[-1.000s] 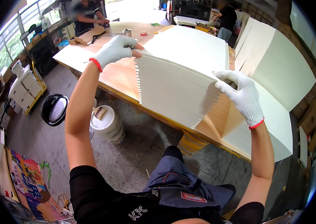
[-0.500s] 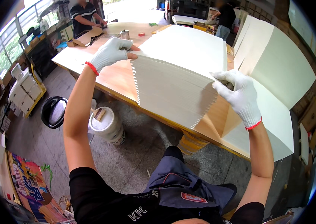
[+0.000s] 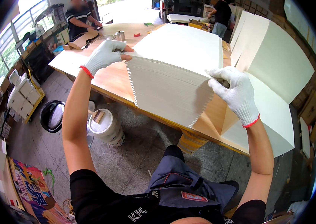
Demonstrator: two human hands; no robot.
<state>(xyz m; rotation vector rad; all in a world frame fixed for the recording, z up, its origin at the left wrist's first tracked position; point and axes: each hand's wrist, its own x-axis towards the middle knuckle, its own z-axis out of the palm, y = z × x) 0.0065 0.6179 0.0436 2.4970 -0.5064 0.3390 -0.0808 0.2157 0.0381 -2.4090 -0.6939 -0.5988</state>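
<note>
A tall stack of white sheets (image 3: 169, 91) stands on the wooden table, its layered edges facing me and small white tabs showing down both side edges. Across its top lies a broad white sheet (image 3: 184, 44). My left hand (image 3: 105, 58), in a white knit glove with a red cuff and bare thumb and fingertip, pinches the stack's near left top corner. At the near right top corner my right hand (image 3: 234, 89), gloved the same way, has its fingers closed on the top edge. How many sheets each hand grips cannot be made out.
More white sheets (image 3: 281, 59) stand and lie to the right. On the wooden table (image 3: 109, 80) are a metal pot (image 3: 119, 36), red tape (image 3: 137, 34) and an open cardboard box (image 3: 85, 39). Below stand a white bucket (image 3: 107, 130) with a brush and a black tub (image 3: 47, 115). Two people work beyond.
The whole view has shifted slightly, with the scene sitting a little further left. Both hands keep their places at the stack's two near corners.
</note>
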